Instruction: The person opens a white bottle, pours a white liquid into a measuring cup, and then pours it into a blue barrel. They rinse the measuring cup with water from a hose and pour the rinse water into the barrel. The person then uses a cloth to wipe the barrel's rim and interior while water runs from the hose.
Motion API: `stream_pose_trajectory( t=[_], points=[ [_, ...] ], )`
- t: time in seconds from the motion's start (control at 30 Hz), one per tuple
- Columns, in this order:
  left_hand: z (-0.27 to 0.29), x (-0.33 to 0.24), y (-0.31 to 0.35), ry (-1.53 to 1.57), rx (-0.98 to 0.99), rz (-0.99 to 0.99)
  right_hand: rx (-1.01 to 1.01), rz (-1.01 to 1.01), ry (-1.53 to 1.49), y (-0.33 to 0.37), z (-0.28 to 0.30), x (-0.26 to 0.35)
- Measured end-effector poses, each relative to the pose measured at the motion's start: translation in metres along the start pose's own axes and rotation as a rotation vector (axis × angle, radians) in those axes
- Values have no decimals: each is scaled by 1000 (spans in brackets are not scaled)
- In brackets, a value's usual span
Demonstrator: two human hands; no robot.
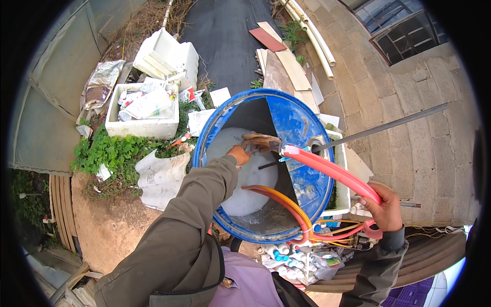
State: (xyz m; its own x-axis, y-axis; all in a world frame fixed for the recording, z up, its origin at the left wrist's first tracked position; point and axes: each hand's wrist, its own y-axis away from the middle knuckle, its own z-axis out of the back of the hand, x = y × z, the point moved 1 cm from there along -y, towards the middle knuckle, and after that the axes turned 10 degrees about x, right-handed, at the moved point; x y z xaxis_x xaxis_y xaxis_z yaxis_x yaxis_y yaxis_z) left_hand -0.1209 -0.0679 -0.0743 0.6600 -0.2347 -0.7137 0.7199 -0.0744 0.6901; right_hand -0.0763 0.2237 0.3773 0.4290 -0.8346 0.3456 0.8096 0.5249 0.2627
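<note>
A blue barrel (308, 190) with part of its top cut away stands in front of me, cloudy whitish liquid (225, 140) inside. Over the opening, my left hand (239, 154) has its fingers closed at the end of a brown cloth-like bundle (262, 141). This bundle is fixed to the end of a pinkish-red hose (332, 170). Farther along, my right hand (384, 209) grips that hose, to the right of the barrel. An orange ribbed hose (284, 198) curves over the near rim into the barrel. A metal rod (388, 124) slants through the lid's hole.
White foam boxes (143, 128) with litter stand at the left, beside green weeds (102, 153). Loose boards (289, 69) and pale pipes (314, 41) lie along the block wall (409, 128). White bottles (291, 268) are heaped below the barrel. Dark sheeting (225, 41) covers ground beyond.
</note>
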Motion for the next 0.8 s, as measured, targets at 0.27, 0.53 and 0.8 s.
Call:
stream_pose_trajectory(
  t=[0.27,0.53,0.8],
  points=[
    [2,-11,22,480,125,-180,-14,-30,-73,43,31,-14],
    [4,-12,12,475,32,-145,-143,-67,-90,51,40,-24],
    [7,-3,-3,40,-153,-312,-147,-92,-102,51,42,-35]
  ],
)
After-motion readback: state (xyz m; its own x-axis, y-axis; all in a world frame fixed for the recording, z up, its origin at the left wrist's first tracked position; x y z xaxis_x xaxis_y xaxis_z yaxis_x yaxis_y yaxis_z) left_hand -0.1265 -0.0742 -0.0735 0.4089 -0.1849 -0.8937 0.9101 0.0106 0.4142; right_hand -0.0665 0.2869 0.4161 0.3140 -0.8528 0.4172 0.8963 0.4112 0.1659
